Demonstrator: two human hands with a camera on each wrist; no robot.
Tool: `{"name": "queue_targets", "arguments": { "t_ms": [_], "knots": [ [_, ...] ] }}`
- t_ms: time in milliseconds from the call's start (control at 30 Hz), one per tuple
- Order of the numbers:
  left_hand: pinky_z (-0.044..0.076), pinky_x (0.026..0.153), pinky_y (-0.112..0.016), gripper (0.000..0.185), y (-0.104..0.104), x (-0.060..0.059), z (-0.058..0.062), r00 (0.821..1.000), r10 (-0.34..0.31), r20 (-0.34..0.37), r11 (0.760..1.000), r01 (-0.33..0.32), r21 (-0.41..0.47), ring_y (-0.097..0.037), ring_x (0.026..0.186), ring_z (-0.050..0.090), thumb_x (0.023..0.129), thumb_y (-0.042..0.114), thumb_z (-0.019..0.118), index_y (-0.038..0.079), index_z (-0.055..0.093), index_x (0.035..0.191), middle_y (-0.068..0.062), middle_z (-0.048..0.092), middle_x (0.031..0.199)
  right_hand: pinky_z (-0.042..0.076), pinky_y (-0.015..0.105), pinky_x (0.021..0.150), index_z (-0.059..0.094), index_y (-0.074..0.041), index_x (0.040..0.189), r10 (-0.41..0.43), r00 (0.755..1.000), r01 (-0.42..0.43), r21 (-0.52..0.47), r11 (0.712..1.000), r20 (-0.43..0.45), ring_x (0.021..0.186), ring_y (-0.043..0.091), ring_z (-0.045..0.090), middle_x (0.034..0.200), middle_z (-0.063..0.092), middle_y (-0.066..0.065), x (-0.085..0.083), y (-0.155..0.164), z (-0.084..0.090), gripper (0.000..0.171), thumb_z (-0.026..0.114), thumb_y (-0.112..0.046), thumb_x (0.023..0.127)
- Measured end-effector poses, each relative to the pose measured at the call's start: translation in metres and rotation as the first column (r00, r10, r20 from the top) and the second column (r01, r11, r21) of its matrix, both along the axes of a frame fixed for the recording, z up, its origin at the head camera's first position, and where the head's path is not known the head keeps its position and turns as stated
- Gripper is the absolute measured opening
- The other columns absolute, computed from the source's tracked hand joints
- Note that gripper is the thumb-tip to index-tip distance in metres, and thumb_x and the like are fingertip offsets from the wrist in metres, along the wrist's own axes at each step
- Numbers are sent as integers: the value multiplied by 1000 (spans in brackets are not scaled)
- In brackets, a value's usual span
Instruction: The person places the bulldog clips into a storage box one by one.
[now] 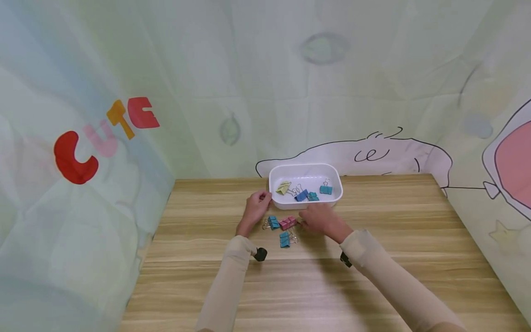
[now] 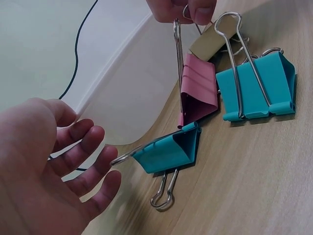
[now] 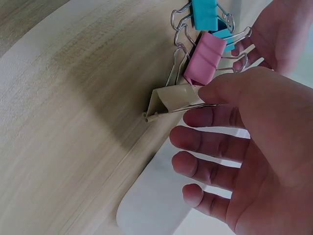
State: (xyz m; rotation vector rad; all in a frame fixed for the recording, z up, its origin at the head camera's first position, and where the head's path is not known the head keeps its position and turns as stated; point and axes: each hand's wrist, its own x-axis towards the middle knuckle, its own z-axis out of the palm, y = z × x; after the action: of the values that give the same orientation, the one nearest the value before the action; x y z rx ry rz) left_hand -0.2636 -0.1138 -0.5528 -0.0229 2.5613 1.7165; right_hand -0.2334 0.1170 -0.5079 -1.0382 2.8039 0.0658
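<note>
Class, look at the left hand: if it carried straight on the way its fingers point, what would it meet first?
Probably the white tray. The left hand lies open with its fingers just short of the tray's near-left corner. Depth is hard to judge, so it might graze the teal clip beside it instead.

Makeshift home-like booth: wooden table (image 1: 373,276), cartoon-print cloth backdrop (image 1: 103,138).

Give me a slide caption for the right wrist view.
Right hand pinches a beige binder clip beside a pink clip on the wooden table.

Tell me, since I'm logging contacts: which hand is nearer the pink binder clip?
Right. The right hand pinches the wire handle of the pink binder clip; the left hand hovers open, apart from it.
</note>
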Motion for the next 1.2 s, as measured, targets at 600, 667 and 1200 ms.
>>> {"name": "queue_targets", "arguments": {
  "t_ms": [600, 667, 1200],
  "knots": [
    [48, 75, -29, 31, -1, 0, -1, 1000, 2, 15, 1000, -2, -4, -19, 84, 59, 109, 25, 53, -2, 68, 109, -10, 66, 94, 41, 29, 55, 66, -11, 81, -20, 998, 24, -70, 997, 53, 57, 15, 47, 63, 50, -2, 2, 9, 14, 19, 65, -13, 99],
    [48, 75, -29, 31, -1, 0, 0, 1000, 1, 18, 1000, -1, -2, -20, 85, 59, 109, 25, 53, -2, 68, 110, -10, 66, 95, 41, 30, 55, 65, -12, 83, -45, 995, 50, -59, 997, 83, 59, 16, 49, 65, 51, -2, 1, 9, 17, 17, 63, -14, 100],
    [47, 75, -29, 30, -1, -1, -1, 1000, -8, 13, 1000, 8, -4, -20, 85, 58, 109, 25, 52, -1, 69, 109, -14, 67, 97, 44, 32, 54, 63, -13, 84, -70, 997, 70, -31, 997, 12, 62, 17, 50, 69, 54, -1, -10, 25, 51, 19, 59, -18, 102]
  ]
}}
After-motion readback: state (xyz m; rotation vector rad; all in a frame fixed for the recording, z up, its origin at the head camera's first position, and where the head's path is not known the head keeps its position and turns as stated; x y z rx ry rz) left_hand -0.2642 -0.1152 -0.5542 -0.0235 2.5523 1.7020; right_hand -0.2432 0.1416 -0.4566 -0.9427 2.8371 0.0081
